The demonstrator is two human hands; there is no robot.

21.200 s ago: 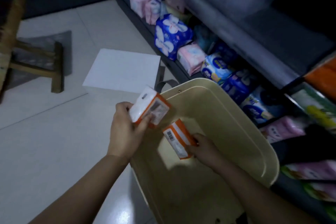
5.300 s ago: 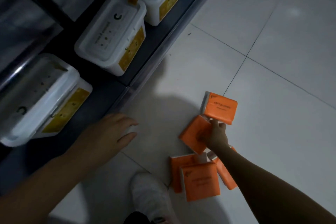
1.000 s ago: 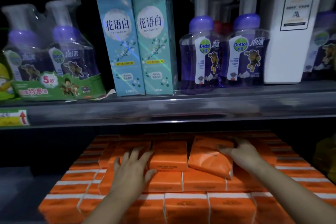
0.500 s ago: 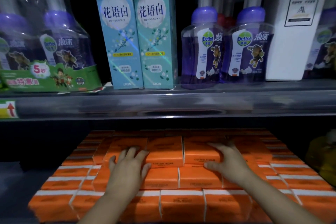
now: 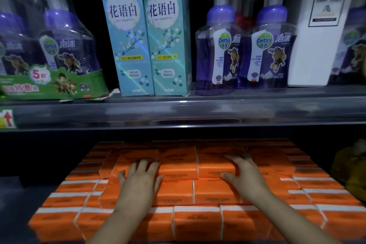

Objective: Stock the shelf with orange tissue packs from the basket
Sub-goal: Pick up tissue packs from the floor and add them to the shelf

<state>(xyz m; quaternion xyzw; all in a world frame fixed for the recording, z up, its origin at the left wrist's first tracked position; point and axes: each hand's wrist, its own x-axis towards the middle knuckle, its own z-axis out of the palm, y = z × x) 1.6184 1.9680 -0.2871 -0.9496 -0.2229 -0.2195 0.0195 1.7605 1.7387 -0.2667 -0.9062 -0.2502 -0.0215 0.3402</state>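
Bottles (image 5: 219, 45) above, hands (image 5: 138, 182) (image 5: 245, 176) seemingly pressing packs (image 5: 178, 162)

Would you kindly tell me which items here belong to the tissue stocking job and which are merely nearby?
Job: orange plastic-wrapped tissue packs; left hand and right hand, resting flat on the top packs.
Nearby: purple Dettol pump bottles; tall pale-blue cardboard boxes; white rectangular box.

A dark lower shelf (image 5: 21, 196) carries stacked orange wrapped tissue packs (image 5: 178, 192). Purple pump bottles (image 5: 217, 45) and pale-blue cartons (image 5: 146, 35) stand on the upper shelf (image 5: 198, 113).
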